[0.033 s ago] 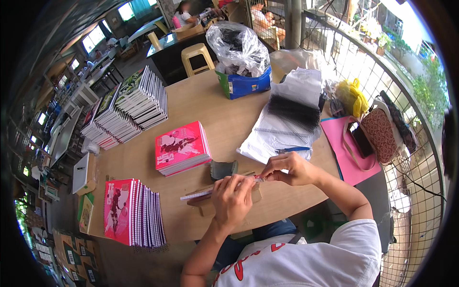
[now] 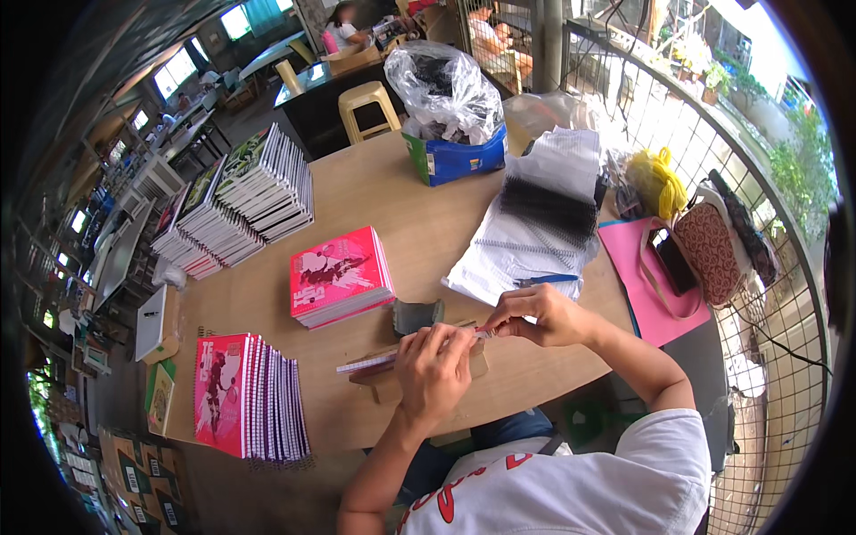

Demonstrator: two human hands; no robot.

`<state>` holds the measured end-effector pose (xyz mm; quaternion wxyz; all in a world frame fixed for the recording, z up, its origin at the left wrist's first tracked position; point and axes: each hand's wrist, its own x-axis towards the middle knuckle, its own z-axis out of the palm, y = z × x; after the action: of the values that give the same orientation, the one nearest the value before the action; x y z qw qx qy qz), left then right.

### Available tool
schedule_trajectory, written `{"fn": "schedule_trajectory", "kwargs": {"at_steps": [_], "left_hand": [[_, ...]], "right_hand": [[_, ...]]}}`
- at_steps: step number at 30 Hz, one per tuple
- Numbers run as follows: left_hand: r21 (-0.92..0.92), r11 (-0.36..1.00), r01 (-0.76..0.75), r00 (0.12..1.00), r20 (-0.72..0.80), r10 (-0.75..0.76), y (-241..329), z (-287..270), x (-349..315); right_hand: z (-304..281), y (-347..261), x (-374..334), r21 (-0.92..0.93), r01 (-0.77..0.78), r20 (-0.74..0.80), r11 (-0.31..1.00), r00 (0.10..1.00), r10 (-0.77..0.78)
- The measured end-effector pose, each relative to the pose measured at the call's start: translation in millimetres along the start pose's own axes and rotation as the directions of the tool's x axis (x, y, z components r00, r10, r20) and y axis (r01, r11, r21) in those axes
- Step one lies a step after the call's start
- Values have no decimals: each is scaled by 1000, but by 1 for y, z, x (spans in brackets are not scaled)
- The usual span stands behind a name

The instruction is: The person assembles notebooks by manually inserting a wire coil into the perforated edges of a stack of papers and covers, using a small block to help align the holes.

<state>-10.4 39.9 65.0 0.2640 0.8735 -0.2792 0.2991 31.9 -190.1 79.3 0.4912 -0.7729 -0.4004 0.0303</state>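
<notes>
My left hand (image 2: 434, 370) is closed over a notebook (image 2: 361, 365) held edge-up in a small wooden stand (image 2: 383, 390) at the table's front edge. At the notebook's right end, my right hand (image 2: 546, 314) has its thumb and fingers pinched together close to my left fingertips. A bit of red shows there, but what the pinch holds is too small to make out. Just beyond the left hand lies a grey curved piece (image 2: 417, 318). Pink-covered notebooks (image 2: 337, 272) are stacked past it, and more spiral-bound pink notebooks (image 2: 223, 392) lean in a row at the left.
Tall notebook stacks (image 2: 267, 187) stand at the far left. Black spiral coils (image 2: 548, 209) lie on white paper (image 2: 473, 267) with a slim blue tool (image 2: 548, 279). A blue-green box (image 2: 459, 163) holds a plastic bag. A pink folder (image 2: 637, 294) and a patterned bag (image 2: 709, 241) lie right.
</notes>
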Motion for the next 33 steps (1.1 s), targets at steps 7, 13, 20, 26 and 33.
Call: {"fn": "schedule_trajectory", "kwargs": {"at_steps": [7, 13, 20, 26, 33], "left_hand": [[-1, 1000, 16, 1000, -2, -16, 0, 0, 4], [-19, 999, 39, 998, -46, -40, 1, 0, 9], [90, 993, 78, 996, 40, -82, -2, -1, -3], [75, 996, 37, 999, 30, -40, -7, 0, -10], [101, 995, 17, 1000, 2, -18, -11, -6, -24]], "right_hand": [[5, 12, -1, -37, 179, -117, 983, 976, -182], [14, -10, 4, -131, 15, -181, 991, 983, -39], [19, -8, 6, -208, -91, -149, 974, 987, 61], [30, -17, 12, -409, -39, -292, 912, 952, -90], [47, -23, 8, -354, -9, -173, 935, 983, -56]]}}
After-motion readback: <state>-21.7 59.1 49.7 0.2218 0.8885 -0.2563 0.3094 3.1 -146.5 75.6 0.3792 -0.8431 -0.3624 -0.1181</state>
